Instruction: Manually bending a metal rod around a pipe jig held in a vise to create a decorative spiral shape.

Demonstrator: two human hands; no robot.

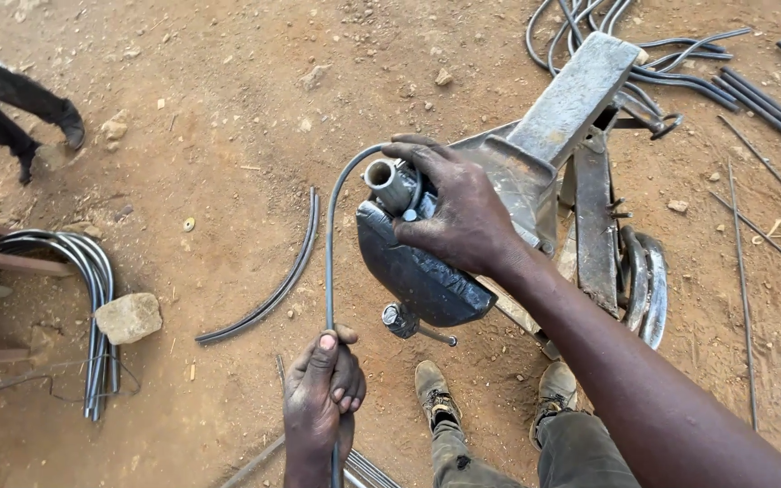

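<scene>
While bent — hands [323,389] fisted round rod [328,262].

No pkgs, labels, signs or screens.

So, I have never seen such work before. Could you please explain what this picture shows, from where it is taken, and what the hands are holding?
The single picture comes from a camera worn on a person's head, looking down at their own hands and boots. The left hand grips a thin metal rod that runs upward and curves around a short pipe post on a dark metal bending block. The right hand rests over that post and the rod's bent end. The block sits on a rough metal stand on bare dirt ground. Around it lie already curved rods, a stone and straight bars. Another person's legs show at top left.
</scene>
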